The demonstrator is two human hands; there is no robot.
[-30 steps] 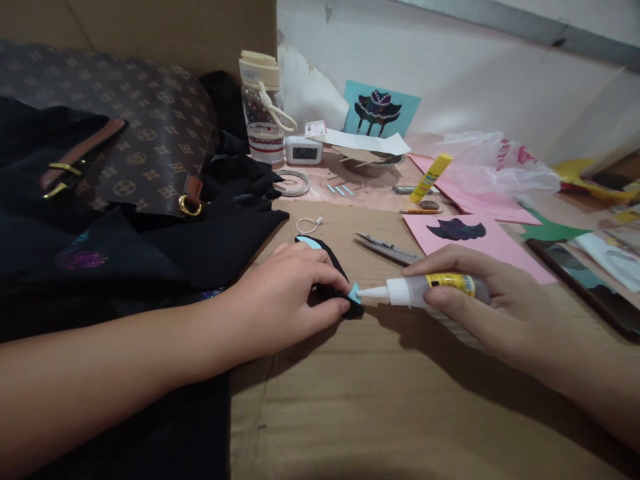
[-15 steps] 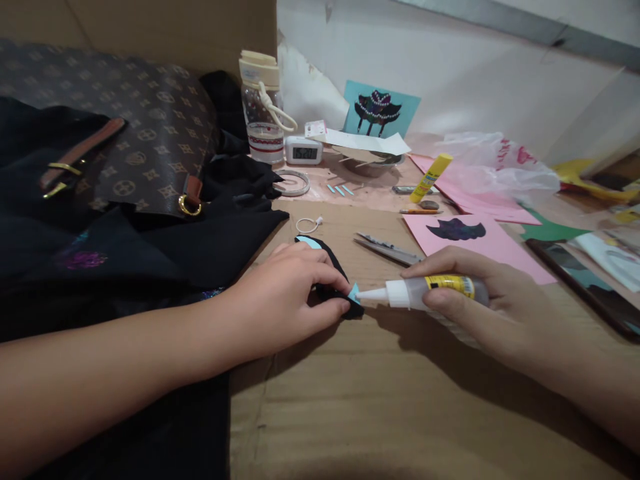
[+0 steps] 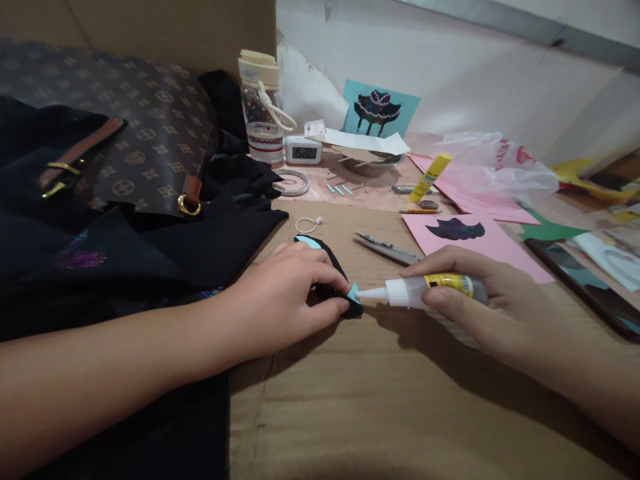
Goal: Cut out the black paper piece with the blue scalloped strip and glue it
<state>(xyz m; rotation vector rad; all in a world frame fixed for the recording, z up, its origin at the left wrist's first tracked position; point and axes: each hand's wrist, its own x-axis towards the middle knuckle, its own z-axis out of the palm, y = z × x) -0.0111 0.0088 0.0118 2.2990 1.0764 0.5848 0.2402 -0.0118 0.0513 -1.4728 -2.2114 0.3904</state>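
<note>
My left hand (image 3: 300, 293) presses down on a black fabric piece (image 3: 331, 257) lying on the cardboard, thumb and forefinger close together at its right end. A light-blue paper shape (image 3: 308, 241) shows on the black piece at its far end and again beside my fingertips; my hand hides the middle. In my right hand (image 3: 480, 300) is a glue bottle (image 3: 443, 288) with a yellow label, held on its side. Its white nozzle touches, or nearly touches, the blue tip by my left fingers. Scissors (image 3: 387, 248) lie just beyond the bottle.
A cardboard sheet (image 3: 320, 413) covers the work area. Beyond are a pink card (image 3: 510, 250) with a dark cutout, a glue stick (image 3: 430, 179), a pencil (image 3: 421, 211), a clock (image 3: 303, 151) and a bottle (image 3: 263, 113). Black cloth (image 3: 150, 260) and a brown bag (image 3: 150, 133) lie left.
</note>
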